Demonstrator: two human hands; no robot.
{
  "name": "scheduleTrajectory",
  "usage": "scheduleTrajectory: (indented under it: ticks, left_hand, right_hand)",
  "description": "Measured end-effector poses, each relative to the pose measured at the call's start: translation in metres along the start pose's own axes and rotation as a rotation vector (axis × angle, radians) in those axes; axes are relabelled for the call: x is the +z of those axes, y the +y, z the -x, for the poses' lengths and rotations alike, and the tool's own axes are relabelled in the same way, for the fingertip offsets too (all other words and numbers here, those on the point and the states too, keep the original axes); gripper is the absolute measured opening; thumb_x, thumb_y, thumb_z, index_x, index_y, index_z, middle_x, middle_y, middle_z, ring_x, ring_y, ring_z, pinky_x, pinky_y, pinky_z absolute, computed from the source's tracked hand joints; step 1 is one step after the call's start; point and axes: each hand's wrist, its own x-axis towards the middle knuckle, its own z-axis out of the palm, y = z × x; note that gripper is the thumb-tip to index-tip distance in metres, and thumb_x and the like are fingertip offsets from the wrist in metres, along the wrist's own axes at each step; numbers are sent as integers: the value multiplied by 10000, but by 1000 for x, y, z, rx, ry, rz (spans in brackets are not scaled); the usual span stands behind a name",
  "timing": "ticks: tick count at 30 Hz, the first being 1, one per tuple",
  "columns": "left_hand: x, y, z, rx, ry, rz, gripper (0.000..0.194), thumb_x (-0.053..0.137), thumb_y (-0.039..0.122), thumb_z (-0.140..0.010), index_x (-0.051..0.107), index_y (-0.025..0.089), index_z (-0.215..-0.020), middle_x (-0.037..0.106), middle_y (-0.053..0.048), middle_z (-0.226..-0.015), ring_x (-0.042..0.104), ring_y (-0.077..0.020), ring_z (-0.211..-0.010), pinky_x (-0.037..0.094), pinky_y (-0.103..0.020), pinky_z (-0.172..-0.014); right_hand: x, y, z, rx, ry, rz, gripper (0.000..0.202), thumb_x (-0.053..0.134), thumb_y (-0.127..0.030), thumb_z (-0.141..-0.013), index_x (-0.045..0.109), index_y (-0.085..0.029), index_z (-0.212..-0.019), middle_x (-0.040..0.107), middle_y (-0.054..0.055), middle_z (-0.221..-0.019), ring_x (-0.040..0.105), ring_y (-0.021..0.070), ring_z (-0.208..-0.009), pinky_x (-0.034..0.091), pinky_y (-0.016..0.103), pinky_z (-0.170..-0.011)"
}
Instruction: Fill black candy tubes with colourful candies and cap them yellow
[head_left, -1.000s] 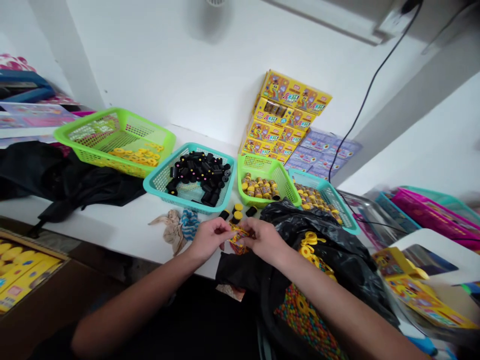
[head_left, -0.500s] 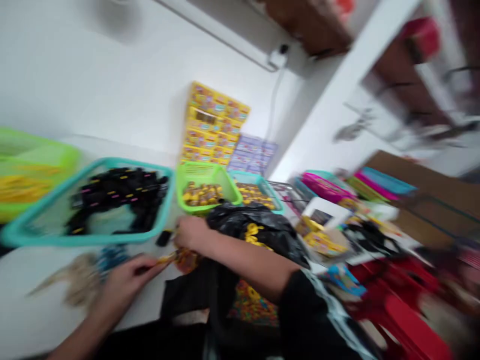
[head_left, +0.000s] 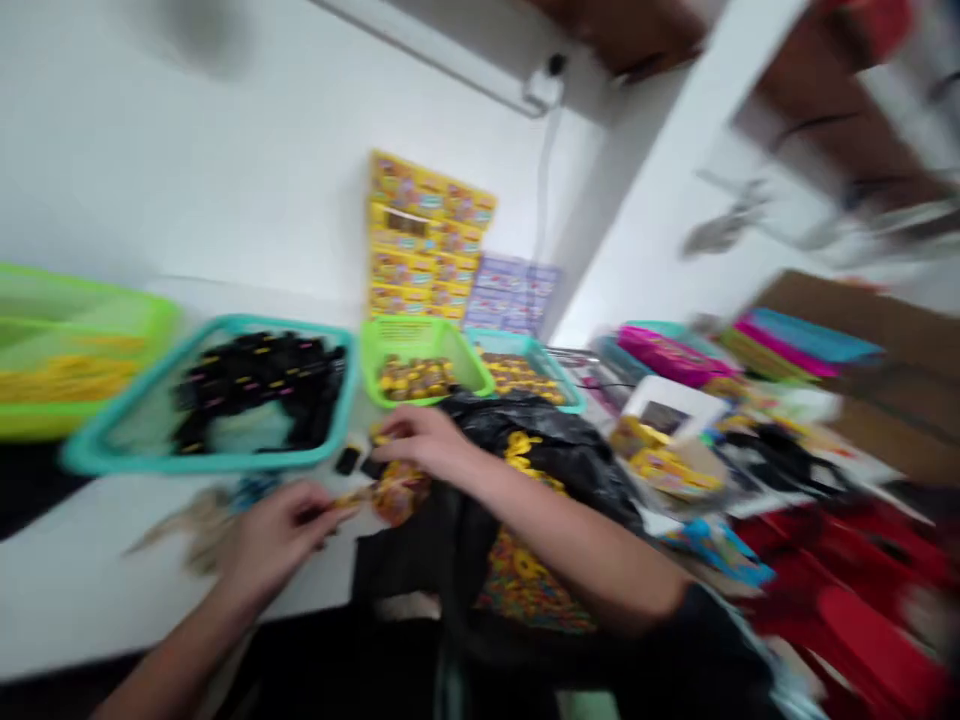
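My left hand (head_left: 281,530) is closed in a pinch on a small yellow-brown piece (head_left: 351,499), too blurred to name. My right hand (head_left: 424,440) reaches across to the table edge with its fingers bent; a small yellow thing (head_left: 380,436) shows at the fingertips. Below that hand is a shiny orange-brown patterned bundle (head_left: 400,494), just right of the left fingertips. Small black pieces (head_left: 349,460) lie on the white table (head_left: 315,590) beside the right fingers. Under my right forearm is a black plastic bag (head_left: 495,425) with yellow pieces and multicoloured bits in it.
A teal basket (head_left: 346,400) holds black pieces with coloured tips. Behind the bag stand a green basket (head_left: 480,372) and another teal basket (head_left: 574,395), both with small yellow-brown items. A yellow printed sheet (head_left: 420,235) leans on the wall. Red plastic chairs (head_left: 870,620) are at right.
The view has shifted. My right hand's fingers look more parted from the table items and raised slightly. The left hand still pinches the yellow-brown piece.
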Motion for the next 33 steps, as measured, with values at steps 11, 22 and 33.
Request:
scheduleTrajectory:
  ticks: [11,22,33]
  left_hand:
    - [9,38,8,105,-83,189,275,773,363,-702,585,163,-688,572,19,-613,518,-106,-550,402,-210,-522]
    - [8,34,5,-48,-257,434,319,814,331,-632,678,117,-826,568,32,-578,482,-91,-483,373,-212,-473]
    - [19,35,14,-135,-260,766,314,811,324,-669,651,122,-849,678,-46,-792,616,-156,-711,453,-272,-678]
  right_hand:
    - [-5,6,28,44,-176,-283,266,751,-288,-632,611,-160,-818,594,-46,-610,524,91,-499,354,204,-444]
    - [9,2,30,1,-97,-200,255,772,-265,-596,618,-159,-769,503,-74,-565,444,77,-508,338,227,-493]
    - [15,12,34,68,-225,-338,429,819,-451,-606,633,-167,-868,583,-46,-613,507,95,-505,351,230,-470]
